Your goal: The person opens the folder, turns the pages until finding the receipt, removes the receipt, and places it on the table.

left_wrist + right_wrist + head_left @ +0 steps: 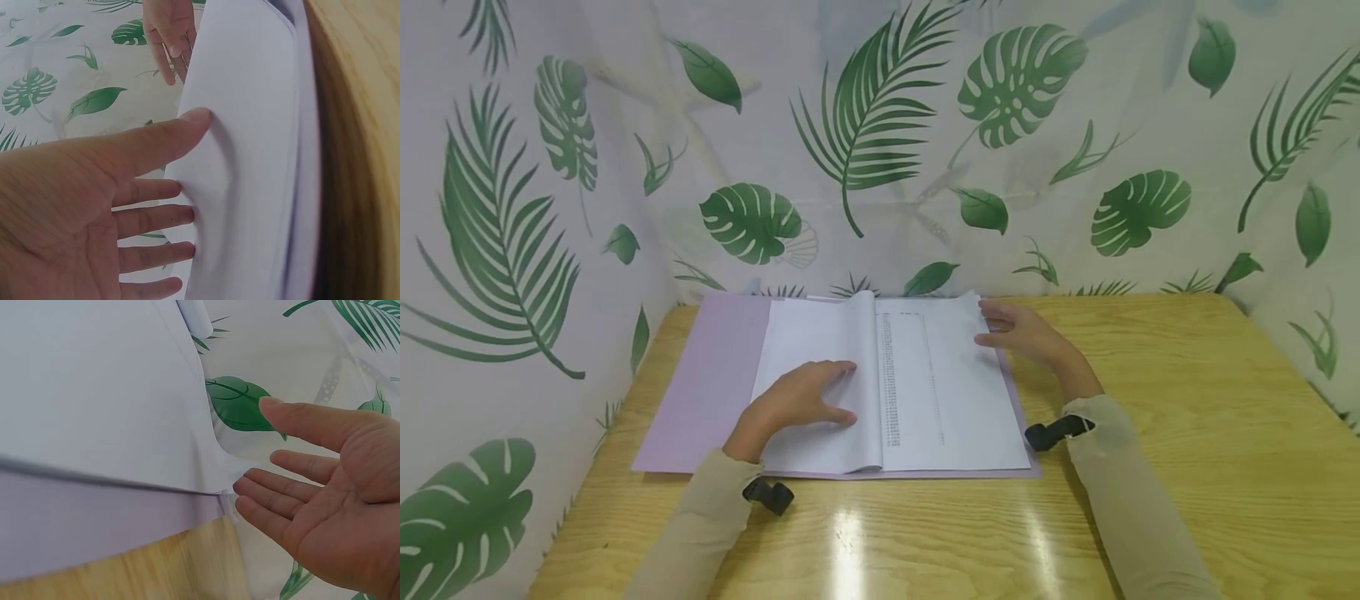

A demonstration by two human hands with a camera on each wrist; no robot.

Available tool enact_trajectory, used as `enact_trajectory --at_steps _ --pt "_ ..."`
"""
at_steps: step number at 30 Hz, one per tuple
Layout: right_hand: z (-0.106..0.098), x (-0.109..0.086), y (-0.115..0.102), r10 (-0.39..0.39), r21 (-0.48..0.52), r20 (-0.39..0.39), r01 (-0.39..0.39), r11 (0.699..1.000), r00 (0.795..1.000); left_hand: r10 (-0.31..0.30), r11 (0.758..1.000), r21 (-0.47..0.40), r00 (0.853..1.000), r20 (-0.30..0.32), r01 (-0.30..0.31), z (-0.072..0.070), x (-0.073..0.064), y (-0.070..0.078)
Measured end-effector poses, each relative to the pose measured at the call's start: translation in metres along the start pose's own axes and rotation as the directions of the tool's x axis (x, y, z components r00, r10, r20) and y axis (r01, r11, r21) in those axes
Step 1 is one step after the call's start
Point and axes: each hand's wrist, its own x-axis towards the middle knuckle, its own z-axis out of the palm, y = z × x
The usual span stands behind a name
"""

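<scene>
A purple folder [715,375] lies spread on the table with white sheets of paper [970,392] inside it. The right-hand sheet carries columns of small print, and a turned sheet bulges in a curl [867,383] along the middle. My left hand [797,396] is over the left pages, its fingers and thumb extended and spread, fingertips right at the curled paper [250,156]. At the far right corner of the sheets my right hand [1022,329] reaches with straight fingers, fingertips close to the lifted corner [219,475]; its thumb stands apart from the paper.
The wooden table [1187,433] extends to the right and front of the folder. Behind it and along the left side stands a white covering [910,167] printed with green leaves. Black wrist cameras [767,496] sit at both sleeve cuffs.
</scene>
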Motion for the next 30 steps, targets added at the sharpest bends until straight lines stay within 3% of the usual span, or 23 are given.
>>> enact_trajectory --at_steps 11,17,24,30 --pt "0.005 0.002 -0.002 -0.029 0.015 -0.104 0.031 0.999 0.994 -0.012 1.0 -0.018 1.0 0.004 0.013 0.002 0.002 -0.002" --pt "0.006 0.0 -0.006 -0.073 0.069 -0.099 0.08 0.994 0.992 -0.016 1.0 -0.023 1.0 -0.003 0.016 0.002 0.001 -0.001" --pt "0.002 -0.004 -0.013 -0.078 0.051 -0.092 0.083 0.995 0.993 -0.02 1.0 -0.023 1.0 -0.002 0.02 0.002 0.0 0.0" --pt "-0.004 -0.005 -0.007 -0.109 0.108 -0.036 0.112 0.988 0.993 -0.022 0.999 -0.023 1.0 0.008 0.022 0.001 0.001 -0.001"
